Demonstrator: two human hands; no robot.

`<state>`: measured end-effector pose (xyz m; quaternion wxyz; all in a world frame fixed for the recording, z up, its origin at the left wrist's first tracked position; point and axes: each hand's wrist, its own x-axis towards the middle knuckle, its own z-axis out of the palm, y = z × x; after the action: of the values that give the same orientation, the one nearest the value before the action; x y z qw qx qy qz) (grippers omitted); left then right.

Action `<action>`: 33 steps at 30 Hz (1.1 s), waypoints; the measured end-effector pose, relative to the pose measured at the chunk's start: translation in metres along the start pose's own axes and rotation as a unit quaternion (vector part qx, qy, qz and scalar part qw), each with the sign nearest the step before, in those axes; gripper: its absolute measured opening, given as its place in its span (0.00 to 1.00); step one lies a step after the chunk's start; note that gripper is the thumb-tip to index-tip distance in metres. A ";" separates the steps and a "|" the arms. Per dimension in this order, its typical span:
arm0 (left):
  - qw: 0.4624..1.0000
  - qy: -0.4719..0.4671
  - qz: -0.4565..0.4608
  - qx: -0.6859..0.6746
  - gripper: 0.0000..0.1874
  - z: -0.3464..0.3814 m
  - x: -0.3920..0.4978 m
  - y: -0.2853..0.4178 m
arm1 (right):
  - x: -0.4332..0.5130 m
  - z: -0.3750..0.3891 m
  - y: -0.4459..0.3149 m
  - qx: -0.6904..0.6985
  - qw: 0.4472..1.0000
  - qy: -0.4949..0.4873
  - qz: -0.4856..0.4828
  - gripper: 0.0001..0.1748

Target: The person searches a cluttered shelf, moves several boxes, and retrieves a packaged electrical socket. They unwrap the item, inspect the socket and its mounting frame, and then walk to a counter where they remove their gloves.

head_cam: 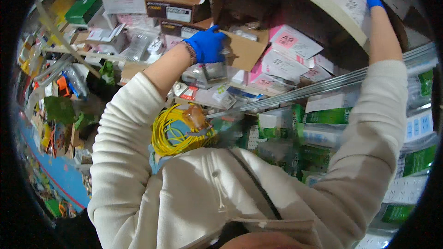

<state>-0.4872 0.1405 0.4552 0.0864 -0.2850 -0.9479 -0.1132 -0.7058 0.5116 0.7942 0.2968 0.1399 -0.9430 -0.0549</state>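
Note:
My left hand (209, 46), in a blue glove, reaches over the shelf beside the raised flap of an open cardboard box (244, 51). Its fingertips are partly hidden, so any hold on the flap is unclear. Just below that hand sits a clear plastic package (204, 76). Farther up and to the right, my right hand (374, 0), also gloved in blue, is at the upper shelf against a white carton (351, 3) bearing writing. Most of its fingers are out of sight among the cartons there.
A bundle of long metal rods (304, 93) slants between my arms. Coiled yellow cable (173, 131) lies close to my chest. White-and-pink cartons (294, 41) lean on the shelf. Green-and-white packages (328, 116) fill the right side. The upper shelf edge (325, 7) curves overhead.

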 end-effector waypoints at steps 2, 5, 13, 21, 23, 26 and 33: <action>1.000 -0.015 0.022 0.010 0.24 -0.004 0.002 0.002 | 0.003 -0.002 -0.001 0.000 1.000 0.014 -0.001 0.31; 0.999 -0.038 0.001 0.028 0.22 -0.006 0.000 0.004 | 0.000 -0.006 -0.002 0.005 0.999 0.032 0.002 0.30; 0.998 -0.003 0.056 0.036 0.17 0.012 0.007 -0.008 | -0.053 -0.024 0.022 0.062 0.994 0.068 0.050 0.30; 0.998 -0.014 0.053 0.042 0.21 0.007 0.007 -0.008 | -0.073 -0.030 0.049 0.085 0.990 0.081 0.084 0.30; 0.997 -0.039 0.051 0.037 0.19 0.005 0.007 -0.008 | -0.072 -0.028 0.050 0.085 0.990 0.076 0.084 0.30; 0.997 -0.002 0.072 0.041 0.18 0.001 0.004 -0.005 | -0.065 -0.021 0.047 0.083 0.992 0.062 0.076 0.30; 0.999 -0.021 -0.002 -0.033 0.22 -0.004 0.003 0.006 | -0.027 -0.010 0.037 0.069 0.997 0.037 0.028 0.30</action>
<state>-0.4858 0.1456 0.4608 0.0563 -0.2881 -0.9458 -0.1387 -0.6869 0.5547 0.7945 0.3228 0.1357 -0.9364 0.0239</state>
